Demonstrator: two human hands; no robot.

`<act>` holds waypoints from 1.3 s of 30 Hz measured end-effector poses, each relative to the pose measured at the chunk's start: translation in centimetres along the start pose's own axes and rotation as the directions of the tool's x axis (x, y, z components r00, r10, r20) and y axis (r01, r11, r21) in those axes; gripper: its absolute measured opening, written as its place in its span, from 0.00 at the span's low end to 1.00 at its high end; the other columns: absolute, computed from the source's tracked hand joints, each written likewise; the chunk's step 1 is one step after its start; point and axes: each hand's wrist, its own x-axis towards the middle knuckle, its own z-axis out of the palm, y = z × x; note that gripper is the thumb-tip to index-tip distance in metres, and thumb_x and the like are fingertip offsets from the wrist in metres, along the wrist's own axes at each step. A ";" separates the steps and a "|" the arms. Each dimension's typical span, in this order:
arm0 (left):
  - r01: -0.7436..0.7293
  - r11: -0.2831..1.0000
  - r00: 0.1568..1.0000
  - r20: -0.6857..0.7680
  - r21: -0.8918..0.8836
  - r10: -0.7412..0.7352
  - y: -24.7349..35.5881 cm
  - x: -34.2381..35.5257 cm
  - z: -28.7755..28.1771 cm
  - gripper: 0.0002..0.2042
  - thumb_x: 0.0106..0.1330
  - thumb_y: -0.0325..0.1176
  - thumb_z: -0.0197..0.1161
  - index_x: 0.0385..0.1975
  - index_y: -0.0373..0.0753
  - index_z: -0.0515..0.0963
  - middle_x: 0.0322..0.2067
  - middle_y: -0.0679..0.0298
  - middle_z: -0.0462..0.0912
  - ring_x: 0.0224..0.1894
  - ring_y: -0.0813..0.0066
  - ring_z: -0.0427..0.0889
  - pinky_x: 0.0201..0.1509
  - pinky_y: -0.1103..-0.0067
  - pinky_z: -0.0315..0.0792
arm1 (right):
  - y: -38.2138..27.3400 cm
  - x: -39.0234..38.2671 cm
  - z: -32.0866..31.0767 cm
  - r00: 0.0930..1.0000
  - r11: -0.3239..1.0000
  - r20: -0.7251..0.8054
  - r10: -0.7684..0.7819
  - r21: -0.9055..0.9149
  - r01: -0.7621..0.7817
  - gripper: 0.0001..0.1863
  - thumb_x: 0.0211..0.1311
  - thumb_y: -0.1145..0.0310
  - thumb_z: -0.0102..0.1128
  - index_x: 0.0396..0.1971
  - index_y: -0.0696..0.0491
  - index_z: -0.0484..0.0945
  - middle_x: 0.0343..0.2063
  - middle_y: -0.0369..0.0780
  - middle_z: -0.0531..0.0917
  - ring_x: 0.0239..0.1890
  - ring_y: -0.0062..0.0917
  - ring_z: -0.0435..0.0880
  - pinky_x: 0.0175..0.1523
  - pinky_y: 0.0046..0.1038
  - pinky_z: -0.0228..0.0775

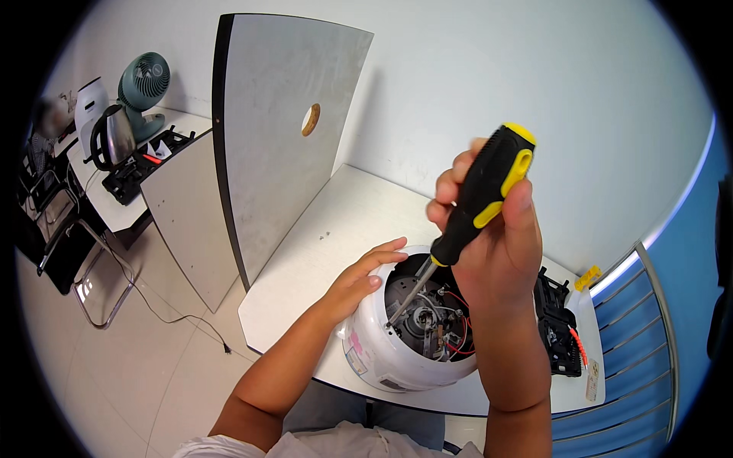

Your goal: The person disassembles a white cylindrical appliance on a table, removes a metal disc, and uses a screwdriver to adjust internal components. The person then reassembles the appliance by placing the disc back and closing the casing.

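A white round appliance housing, which looks like a rice cooker [369, 338], stands on the table with its open side facing up and toward me. Inside it show a round metal part [402, 292], red and pale wires [459, 342] and small fittings. My left hand [350, 288] holds the rim at the left, thumb and fingers laid over the edge. In my right hand [500, 252] is a black and yellow screwdriver [477, 183], gripped by its handle. Its shaft slants down into the housing, with the tip near the inner left rim; exact contact is hard to tell.
A tall grey board [282, 153] with a round hole rises at the table's left. An open black tool case [563, 347] lies right of the cooker, beside a metal railing [663, 320]. Farther left, another table bears a kettle [116, 140] and a fan [145, 80].
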 end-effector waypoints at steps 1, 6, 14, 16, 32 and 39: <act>-0.005 1.000 1.000 0.005 -0.004 0.005 -0.1 0.0 -0.1 0.24 0.65 0.47 0.48 0.57 0.38 0.69 0.65 0.54 0.57 0.69 0.61 0.51 0.70 0.68 0.43 | 0.2 0.0 0.0 1.000 0.999 0.004 0.018 0.029 -0.018 0.23 0.68 0.52 0.41 0.54 0.54 0.61 0.37 0.41 0.74 0.31 0.22 0.74 0.30 0.24 0.69; 0.000 1.000 1.000 -0.002 0.027 0.000 0.4 0.1 0.2 0.25 0.66 0.48 0.48 0.57 0.39 0.69 0.65 0.55 0.57 0.69 0.61 0.52 0.70 0.68 0.43 | 0.3 0.2 -1.0 0.994 0.966 0.107 0.021 0.252 -0.047 0.26 0.72 0.51 0.27 0.59 0.54 0.61 0.37 0.42 0.76 0.29 0.24 0.75 0.29 0.25 0.69; -0.001 1.000 1.000 0.001 0.004 0.001 0.1 0.1 0.1 0.25 0.65 0.47 0.48 0.57 0.38 0.69 0.66 0.55 0.56 0.69 0.61 0.51 0.70 0.67 0.43 | 0.6 -0.3 -1.0 0.990 0.997 0.122 -0.066 0.054 0.060 0.30 0.63 0.44 0.48 0.53 0.56 0.63 0.33 0.39 0.74 0.30 0.22 0.74 0.30 0.20 0.68; -0.014 1.000 1.000 -0.003 0.006 0.014 0.0 0.2 0.1 0.24 0.66 0.47 0.48 0.57 0.38 0.69 0.66 0.55 0.56 0.69 0.61 0.51 0.70 0.67 0.43 | 0.1 -0.7 -0.2 1.000 1.000 -0.006 0.001 -0.029 -0.001 0.32 0.67 0.45 0.42 0.58 0.58 0.60 0.32 0.40 0.76 0.32 0.23 0.76 0.34 0.23 0.70; -0.013 1.000 1.000 -0.004 0.017 0.013 0.3 0.1 0.2 0.25 0.65 0.46 0.47 0.57 0.38 0.69 0.65 0.54 0.56 0.69 0.61 0.50 0.70 0.67 0.42 | 0.1 -0.7 0.3 0.994 0.990 -0.052 -0.101 -0.106 0.095 0.21 0.67 0.55 0.47 0.49 0.56 0.60 0.37 0.40 0.71 0.31 0.22 0.74 0.31 0.22 0.68; 0.001 1.000 1.000 0.004 0.009 -0.001 0.3 0.1 0.2 0.25 0.65 0.47 0.47 0.57 0.38 0.68 0.66 0.54 0.56 0.69 0.61 0.50 0.70 0.67 0.42 | 0.0 -0.7 0.0 0.995 0.996 -0.063 -0.073 0.045 0.076 0.21 0.72 0.55 0.27 0.51 0.55 0.62 0.40 0.43 0.74 0.35 0.25 0.76 0.33 0.26 0.70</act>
